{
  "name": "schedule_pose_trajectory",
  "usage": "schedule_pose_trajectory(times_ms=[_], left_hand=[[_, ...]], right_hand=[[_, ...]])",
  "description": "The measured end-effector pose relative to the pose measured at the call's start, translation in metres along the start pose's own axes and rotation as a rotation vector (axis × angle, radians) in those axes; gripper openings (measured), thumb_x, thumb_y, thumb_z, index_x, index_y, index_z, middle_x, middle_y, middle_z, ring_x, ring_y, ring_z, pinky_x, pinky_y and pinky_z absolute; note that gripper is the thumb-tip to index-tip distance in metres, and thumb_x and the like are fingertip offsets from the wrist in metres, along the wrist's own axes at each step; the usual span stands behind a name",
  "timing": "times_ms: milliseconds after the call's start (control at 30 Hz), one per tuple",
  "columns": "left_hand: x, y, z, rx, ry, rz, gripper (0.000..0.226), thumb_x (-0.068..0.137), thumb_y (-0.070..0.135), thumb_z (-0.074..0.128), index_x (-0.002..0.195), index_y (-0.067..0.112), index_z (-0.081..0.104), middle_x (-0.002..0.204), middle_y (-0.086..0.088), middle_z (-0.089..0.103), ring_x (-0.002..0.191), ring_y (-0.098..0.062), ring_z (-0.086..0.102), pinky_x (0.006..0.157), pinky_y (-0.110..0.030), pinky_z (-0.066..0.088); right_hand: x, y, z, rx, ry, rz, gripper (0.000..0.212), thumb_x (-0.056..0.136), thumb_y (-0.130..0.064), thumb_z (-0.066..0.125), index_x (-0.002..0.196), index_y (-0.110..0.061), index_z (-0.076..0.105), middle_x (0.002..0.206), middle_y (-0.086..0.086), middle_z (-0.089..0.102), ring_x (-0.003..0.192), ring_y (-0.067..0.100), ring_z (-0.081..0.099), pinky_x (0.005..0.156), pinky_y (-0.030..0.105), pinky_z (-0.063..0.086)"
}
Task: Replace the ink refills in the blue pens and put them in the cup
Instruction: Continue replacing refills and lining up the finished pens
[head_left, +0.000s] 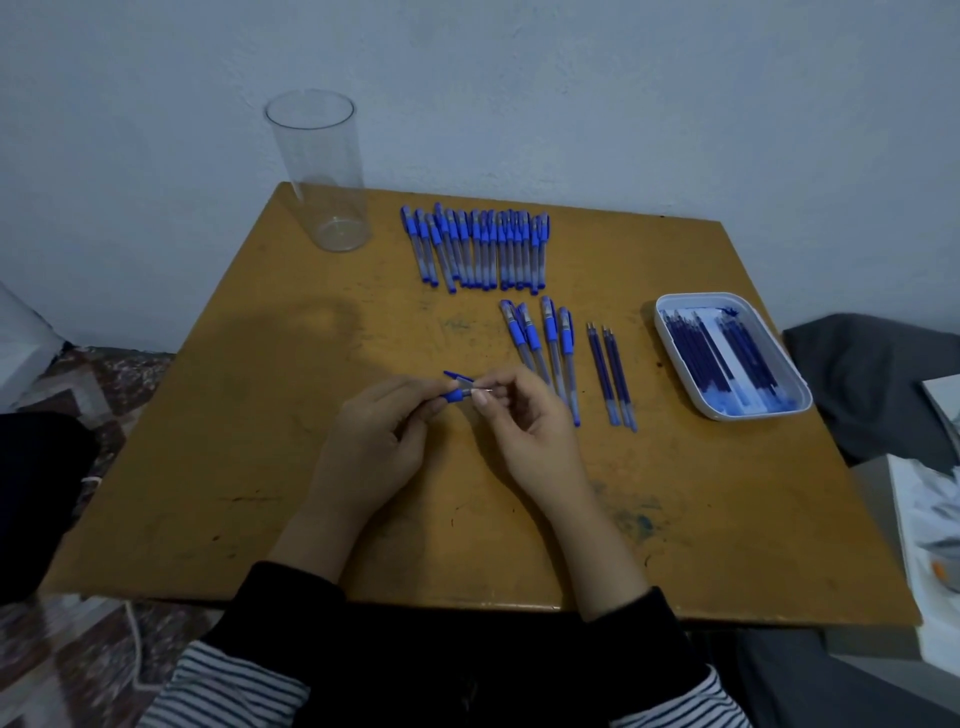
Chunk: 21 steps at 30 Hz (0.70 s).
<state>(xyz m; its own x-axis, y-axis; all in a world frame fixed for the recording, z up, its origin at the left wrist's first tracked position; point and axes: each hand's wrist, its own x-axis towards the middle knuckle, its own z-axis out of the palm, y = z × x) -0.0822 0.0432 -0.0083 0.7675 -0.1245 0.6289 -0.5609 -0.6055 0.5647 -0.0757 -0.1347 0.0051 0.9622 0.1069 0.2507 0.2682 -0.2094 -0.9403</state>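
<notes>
My left hand (382, 431) grips a blue pen (457, 391) by its blue end, above the middle of the wooden table (249, 467). My right hand (524, 421) pinches the pen's metal tip between thumb and forefinger. A long row of several capped blue pens (475, 249) lies at the back. A smaller group of several pens (550, 353) lies just right of my hands. Three loose refills (613, 374) lie beside them. A tall clear plastic cup (324, 171) stands empty at the back left corner.
A white tray (670, 322) with several blue refills sits at the table's right side. Grey cloth (872, 384) lies off the right edge, with papers below it. A patterned rug (78, 374) shows at the left. The wall rises right behind the table.
</notes>
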Motion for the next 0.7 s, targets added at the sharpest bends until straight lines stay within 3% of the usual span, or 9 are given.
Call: schedule_pose_trajectory(times_ms=[100,200,333,467,600,700], left_hand=[[0.0001,-0.0005,0.0,-0.012,0.015,-0.003,0.022,0.091,0.001,0.067,0.109,0.01,0.076,0.103,0.012,0.07,0.093,0.006,0.061,0.082,-0.015,0.047],[0.0006,0.0002,0.0009,-0.02,0.027,0.005,0.022,0.091,-0.001,0.067,0.108,0.008,0.076,0.104,0.011,0.069,0.094,0.004,0.062,0.084,-0.015,0.047],[0.0013,-0.0005,0.0003,-0.012,0.035,0.01,0.021,0.091,0.001,0.067,0.108,0.009,0.076,0.104,0.013,0.069,0.096,0.005,0.062,0.085,-0.016,0.048],[0.0005,-0.001,-0.0003,0.003,0.017,-0.004,0.021,0.092,0.004,0.065,0.109,0.008,0.077,0.101,0.011,0.07,0.092,0.007,0.06,0.081,-0.014,0.046],[0.0006,-0.0005,0.0006,0.0,0.02,-0.01,0.02,0.093,0.004,0.065,0.109,0.009,0.077,0.102,0.007,0.073,0.091,-0.003,0.065,0.082,-0.017,0.048],[0.0011,-0.0004,0.0002,0.001,0.017,-0.002,0.021,0.092,0.003,0.065,0.109,0.01,0.076,0.103,0.013,0.069,0.093,0.003,0.062,0.083,-0.015,0.047]], right_hand=[[-0.0011,-0.0027,-0.0011,0.052,-0.034,-0.013,0.018,0.093,-0.005,0.065,0.109,-0.012,0.065,0.095,-0.009,0.064,0.088,0.006,0.061,0.08,0.023,0.052],[-0.0012,-0.005,-0.0005,0.136,0.002,0.061,0.028,0.091,-0.015,0.07,0.118,-0.015,0.064,0.097,-0.006,0.066,0.091,0.01,0.064,0.082,0.027,0.055],[0.0001,-0.0033,-0.0001,0.041,0.01,0.03,0.01,0.095,-0.011,0.064,0.102,-0.011,0.07,0.088,-0.009,0.066,0.083,0.003,0.061,0.075,0.019,0.05],[-0.0009,-0.0042,-0.0016,0.108,-0.033,0.02,0.019,0.091,-0.001,0.066,0.104,-0.014,0.067,0.088,-0.008,0.065,0.08,0.005,0.06,0.075,0.023,0.051],[-0.0013,-0.0043,0.0004,0.132,0.022,0.028,0.014,0.091,-0.011,0.069,0.104,-0.017,0.068,0.09,-0.002,0.068,0.084,0.015,0.063,0.076,0.028,0.054],[-0.0006,-0.0016,-0.0011,0.073,0.023,0.018,0.008,0.094,-0.01,0.065,0.1,-0.012,0.07,0.09,-0.002,0.068,0.084,0.014,0.063,0.076,0.026,0.053]])
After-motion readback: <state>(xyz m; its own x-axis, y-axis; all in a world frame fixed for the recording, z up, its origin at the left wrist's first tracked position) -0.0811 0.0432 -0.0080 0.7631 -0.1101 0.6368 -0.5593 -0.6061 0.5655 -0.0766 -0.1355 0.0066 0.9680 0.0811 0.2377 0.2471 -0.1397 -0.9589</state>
